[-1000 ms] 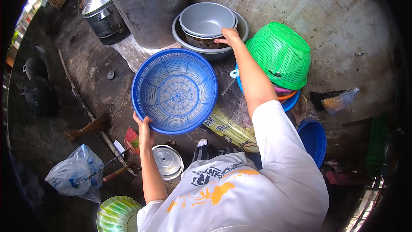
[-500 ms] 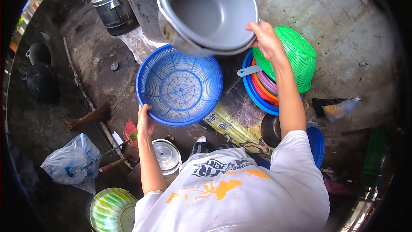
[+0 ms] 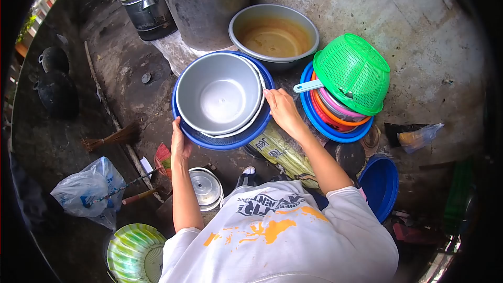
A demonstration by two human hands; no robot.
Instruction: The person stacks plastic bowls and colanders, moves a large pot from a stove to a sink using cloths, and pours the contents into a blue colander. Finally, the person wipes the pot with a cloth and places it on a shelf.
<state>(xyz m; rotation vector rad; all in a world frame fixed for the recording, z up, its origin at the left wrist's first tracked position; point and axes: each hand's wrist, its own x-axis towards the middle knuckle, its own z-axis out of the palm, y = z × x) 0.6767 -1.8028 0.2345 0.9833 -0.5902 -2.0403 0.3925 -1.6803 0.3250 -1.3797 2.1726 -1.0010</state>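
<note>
The left hand [image 3: 181,144] grips the rim of the blue colander [image 3: 225,144] at about 8 o'clock, thumb up against the edge and the other fingers mostly hidden behind it. The right hand [image 3: 285,110] is at the rims of the nested bowls at 3 o'clock, its thumb and forefinger close together on the edge; how the remaining fingers lie cannot be told. The grey bowl [image 3: 217,91] sits inside a white-rimmed bowl [image 3: 257,121], and both are inside the colander, openings facing up.

From the grey bowl, a wide grey basin [image 3: 275,39] with brown staining inside stands between 1 and 2 o'clock, and a large metal pot [image 3: 204,10] at 12. A black pot [image 3: 149,18] with a silvery lid is near 11. At 3 o'clock a green colander [image 3: 356,73] lies upside down, tilted, over a stack of colourful bowls [image 3: 327,110]. A blue tub [image 3: 380,186] is at 4, a round metal lid [image 3: 204,188] at 6, a green-striped bowl [image 3: 136,254] at 7, and a plastic bag [image 3: 91,188] at 8. The floor [image 3: 131,57] is dark and stained; the wall [image 3: 408,31] looks blotchy.
</note>
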